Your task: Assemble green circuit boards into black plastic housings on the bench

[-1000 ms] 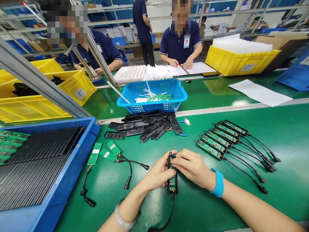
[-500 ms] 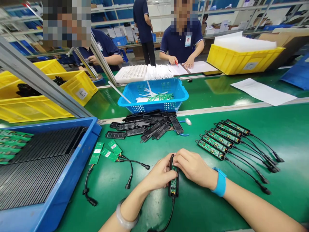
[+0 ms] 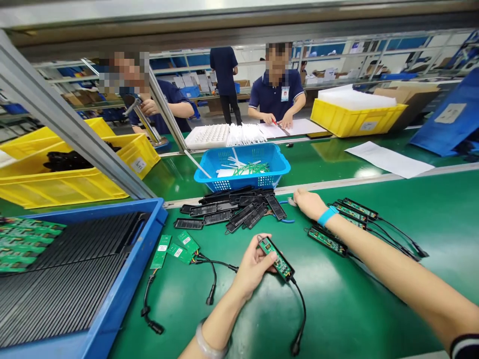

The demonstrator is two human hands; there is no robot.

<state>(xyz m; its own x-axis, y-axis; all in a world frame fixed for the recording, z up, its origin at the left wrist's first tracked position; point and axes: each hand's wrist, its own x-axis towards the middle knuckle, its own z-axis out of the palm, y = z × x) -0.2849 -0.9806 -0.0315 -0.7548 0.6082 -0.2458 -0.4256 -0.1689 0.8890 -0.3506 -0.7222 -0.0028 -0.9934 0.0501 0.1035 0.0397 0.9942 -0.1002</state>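
In the middle of the bench my left hand is closed round a black plastic case with a green circuit board seated in it, thumb on the board. A black cable with a plug trails from its lower end. My right hand is stretched forward, fingertips pressed together at a small whitish object beside a blue-handled tool; exactly what the fingers grip is hidden. Left of it lies a pile of black case covers. Under my right forearm sits a row of cased boards with cables.
Loose green boards with cables lie left of my left hand. A blue tray holds black cases and boards. Behind the covers stands a blue basket of strips. Co-workers are across the bench, near yellow bins.
My right hand has left the cased board and reached forward to the whitish object. My left hand keeps the board, now tilted, its cable swung right. The view has tipped up.
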